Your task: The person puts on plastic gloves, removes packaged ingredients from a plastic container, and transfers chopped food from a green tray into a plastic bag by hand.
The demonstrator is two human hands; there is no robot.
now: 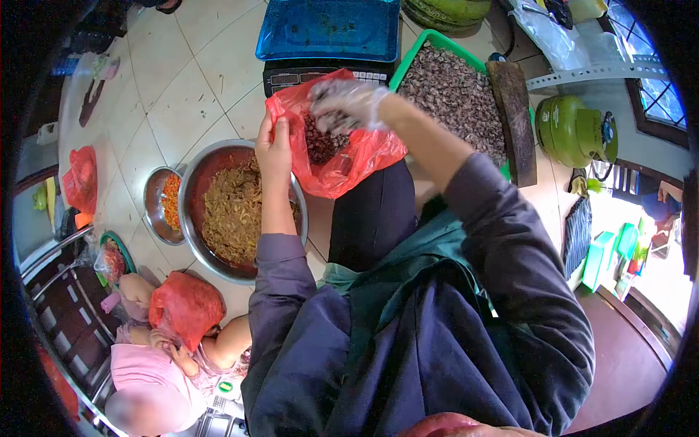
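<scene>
A red plastic bag (371, 153) hangs open, with dark brown pieces (320, 144) inside. Its left rim is pinched between the thumb and fingers of my left hand (275, 149). My right hand (346, 105), in a clear plastic glove, is over the bag's mouth with dark pieces at its curled fingers. To the right, a green tray (442, 40) holds many similar pieces (455, 98). Behind the bag stands a scale (287, 75) with a blue pan (328, 30).
A steel bowl (191, 244) of shredded brown food and a smaller bowl (154, 211) of orange bits stand left. Beyond the tray are a wooden board (513, 120) and a green gas cylinder (571, 127). Another person (156, 371) sits lower left, holding a red bag (187, 306).
</scene>
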